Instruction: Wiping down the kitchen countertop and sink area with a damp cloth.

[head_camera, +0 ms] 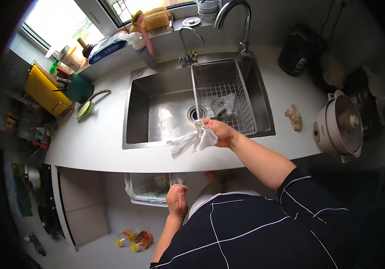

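My right hand (222, 131) grips a crumpled white cloth (196, 138) over the front rim of the stainless steel sink (165, 117); one end hangs loose. My left hand (177, 200) is curled into a fist below the counter edge, beside a lined waste bin (148, 202), with nothing visible in it. A wire basket (250, 111) sits in the sink's right side and holds a crumpled, greyish, see-through piece (224, 105), perhaps plastic. A drain (193, 115) shows left of the basket.
On the white counter (93, 148) are a cut green vegetable (84, 109), a crumpled beige cloth (293, 117) and a lidded electric pot (337, 124). A tall faucet (246, 25) and a smaller tap (184, 43) rise behind the sink. Oil bottles (143, 240) stand on the floor.
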A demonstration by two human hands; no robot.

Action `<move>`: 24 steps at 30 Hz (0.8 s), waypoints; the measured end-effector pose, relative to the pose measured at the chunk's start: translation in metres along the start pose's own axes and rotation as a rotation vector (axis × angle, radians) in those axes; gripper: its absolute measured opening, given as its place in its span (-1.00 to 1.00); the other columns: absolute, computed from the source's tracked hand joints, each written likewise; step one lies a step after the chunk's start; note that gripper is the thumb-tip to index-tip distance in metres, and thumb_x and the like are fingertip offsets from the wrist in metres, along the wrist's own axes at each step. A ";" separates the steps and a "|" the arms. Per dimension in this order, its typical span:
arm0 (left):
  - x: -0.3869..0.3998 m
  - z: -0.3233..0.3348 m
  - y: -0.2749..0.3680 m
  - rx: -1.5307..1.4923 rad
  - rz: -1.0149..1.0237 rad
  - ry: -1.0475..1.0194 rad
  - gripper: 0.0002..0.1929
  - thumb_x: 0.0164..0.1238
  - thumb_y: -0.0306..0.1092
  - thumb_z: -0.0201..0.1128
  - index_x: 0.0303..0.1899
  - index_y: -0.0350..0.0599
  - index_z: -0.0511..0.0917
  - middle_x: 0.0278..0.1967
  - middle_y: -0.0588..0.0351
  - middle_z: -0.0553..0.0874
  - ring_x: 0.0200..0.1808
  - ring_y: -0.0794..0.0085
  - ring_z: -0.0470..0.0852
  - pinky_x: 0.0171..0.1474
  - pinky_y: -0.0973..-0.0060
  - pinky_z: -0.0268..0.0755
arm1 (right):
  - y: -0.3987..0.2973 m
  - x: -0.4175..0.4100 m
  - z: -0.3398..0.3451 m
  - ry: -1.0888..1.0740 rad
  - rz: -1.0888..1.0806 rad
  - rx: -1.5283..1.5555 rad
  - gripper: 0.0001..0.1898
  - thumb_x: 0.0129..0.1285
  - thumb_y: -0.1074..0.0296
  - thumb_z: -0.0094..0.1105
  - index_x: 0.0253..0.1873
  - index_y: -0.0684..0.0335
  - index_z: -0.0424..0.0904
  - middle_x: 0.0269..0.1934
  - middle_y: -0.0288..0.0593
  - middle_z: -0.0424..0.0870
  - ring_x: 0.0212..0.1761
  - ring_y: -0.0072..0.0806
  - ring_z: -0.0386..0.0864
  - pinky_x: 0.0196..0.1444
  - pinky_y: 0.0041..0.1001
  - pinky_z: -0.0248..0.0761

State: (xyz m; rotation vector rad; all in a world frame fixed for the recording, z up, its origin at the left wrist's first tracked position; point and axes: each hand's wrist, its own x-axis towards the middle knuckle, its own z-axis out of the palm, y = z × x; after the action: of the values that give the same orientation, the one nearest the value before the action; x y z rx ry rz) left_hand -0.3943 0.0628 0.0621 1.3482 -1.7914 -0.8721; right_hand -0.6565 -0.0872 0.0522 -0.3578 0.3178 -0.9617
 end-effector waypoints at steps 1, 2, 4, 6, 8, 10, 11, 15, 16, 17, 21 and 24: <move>0.007 0.003 -0.002 0.011 0.037 -0.024 -0.63 0.56 -0.25 -0.11 -0.43 -0.22 0.52 -0.48 -0.03 0.57 -0.41 0.12 0.56 -0.28 0.30 0.40 | 0.000 -0.007 0.000 -0.043 -0.018 0.065 -0.84 0.42 0.44 0.08 0.03 0.26 0.52 -0.16 -0.21 0.66 -0.17 -0.49 0.67 -0.03 -0.46 0.59; 0.014 0.005 -0.004 0.018 0.056 -0.052 -0.63 0.56 -0.25 -0.10 -0.42 -0.23 0.52 -0.47 -0.04 0.58 -0.39 0.08 0.57 -0.27 0.27 0.40 | 0.000 -0.014 -0.004 -0.063 -0.047 0.121 -0.81 0.40 0.46 0.09 0.06 0.27 0.51 -0.12 -0.18 0.66 -0.13 -0.46 0.67 0.00 -0.43 0.59; 0.031 0.009 -0.003 0.001 0.076 -0.060 -0.63 0.55 -0.25 -0.09 -0.43 -0.23 0.53 -0.47 -0.05 0.59 -0.39 0.09 0.58 -0.27 0.29 0.41 | -0.004 -0.027 -0.005 -0.072 -0.078 0.168 -0.77 0.38 0.48 0.10 0.10 0.28 0.50 -0.08 -0.14 0.66 -0.09 -0.43 0.67 0.04 -0.41 0.58; 0.046 0.011 -0.005 -0.014 0.073 -0.073 -0.63 0.54 -0.26 -0.08 -0.43 -0.24 0.54 -0.47 -0.05 0.59 -0.39 0.09 0.58 -0.27 0.30 0.41 | -0.014 -0.043 0.005 -0.006 -0.138 0.176 -0.75 0.36 0.48 0.12 0.11 0.28 0.49 -0.07 -0.12 0.65 -0.05 -0.38 0.66 0.08 -0.37 0.57; 0.062 0.015 -0.007 -0.023 0.100 -0.079 -0.63 0.54 -0.26 -0.08 -0.44 -0.24 0.54 -0.48 -0.05 0.59 -0.40 0.09 0.58 -0.28 0.30 0.41 | -0.027 -0.058 0.013 0.009 -0.170 0.142 -0.74 0.35 0.48 0.12 0.11 0.28 0.49 -0.06 -0.09 0.65 -0.05 -0.36 0.66 0.09 -0.36 0.56; 0.079 0.020 -0.010 -0.008 0.124 -0.102 -0.69 0.50 -0.30 -0.02 -0.40 -0.24 0.54 -0.43 -0.07 0.60 -0.35 0.08 0.58 -0.24 0.27 0.41 | -0.040 -0.073 0.016 0.000 -0.217 0.093 -0.73 0.35 0.49 0.10 0.12 0.28 0.47 -0.05 -0.05 0.64 -0.02 -0.30 0.65 0.12 -0.35 0.54; 0.090 0.027 -0.011 -0.020 0.131 -0.108 -0.69 0.50 -0.30 -0.02 -0.40 -0.24 0.54 -0.43 -0.07 0.60 -0.35 0.08 0.58 -0.24 0.27 0.41 | -0.045 -0.081 0.009 0.010 -0.225 0.084 -0.73 0.35 0.49 0.10 0.12 0.28 0.47 -0.05 -0.05 0.64 -0.02 -0.30 0.65 0.12 -0.35 0.54; 0.151 0.070 -0.023 0.217 0.075 -0.055 -0.80 0.36 -0.28 0.17 -0.20 -0.26 0.54 -0.21 -0.15 0.63 -0.14 0.00 0.58 -0.08 0.17 0.40 | -0.062 -0.122 -0.012 0.091 -0.403 -0.028 -0.58 0.42 0.10 0.01 0.19 0.30 0.44 0.04 -0.02 0.60 0.12 -0.21 0.57 0.26 -0.22 0.42; 0.165 0.089 -0.035 0.268 0.148 0.012 -0.70 0.32 -0.21 0.23 -0.11 -0.28 0.52 -0.17 -0.18 0.64 -0.09 -0.04 0.59 -0.02 0.15 0.41 | -0.068 -0.137 -0.011 0.162 -0.426 -0.039 -0.57 0.40 0.10 0.03 0.20 0.30 0.45 0.05 -0.02 0.60 0.13 -0.20 0.57 0.29 -0.20 0.39; 0.181 0.107 -0.028 0.283 0.053 -0.044 -0.62 0.30 -0.16 0.25 -0.04 -0.30 0.50 -0.14 -0.22 0.64 -0.04 -0.05 0.60 0.00 0.13 0.43 | -0.075 -0.155 -0.013 0.242 -0.458 -0.053 -0.56 0.39 0.11 0.06 0.21 0.30 0.46 0.07 -0.03 0.61 0.13 -0.19 0.57 0.32 -0.18 0.36; 0.215 0.145 -0.007 0.462 -0.061 -0.122 -0.50 0.24 -0.04 0.30 -0.01 -0.25 0.38 -0.15 -0.23 0.56 -0.12 -0.12 0.63 -0.07 0.07 0.48 | -0.088 -0.183 -0.007 0.477 -0.665 -0.053 -0.70 0.41 0.22 0.10 0.11 0.26 0.51 -0.05 -0.11 0.67 0.03 -0.31 0.62 0.19 -0.28 0.47; 0.227 0.150 -0.021 0.441 -0.092 -0.096 -0.55 0.27 -0.17 0.26 0.04 -0.23 0.33 -0.08 -0.25 0.55 -0.12 -0.14 0.63 -0.07 0.03 0.47 | -0.104 -0.192 -0.008 0.414 -0.605 -0.222 -0.69 0.40 0.26 0.12 0.15 0.24 0.51 0.02 -0.10 0.64 0.08 -0.29 0.60 0.27 -0.27 0.42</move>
State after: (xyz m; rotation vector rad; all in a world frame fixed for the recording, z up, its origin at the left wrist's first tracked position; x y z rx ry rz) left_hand -0.5567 -0.1477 0.0008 1.6979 -2.0926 -0.6164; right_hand -0.8390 0.0180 0.1101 -0.4688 0.7229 -1.6064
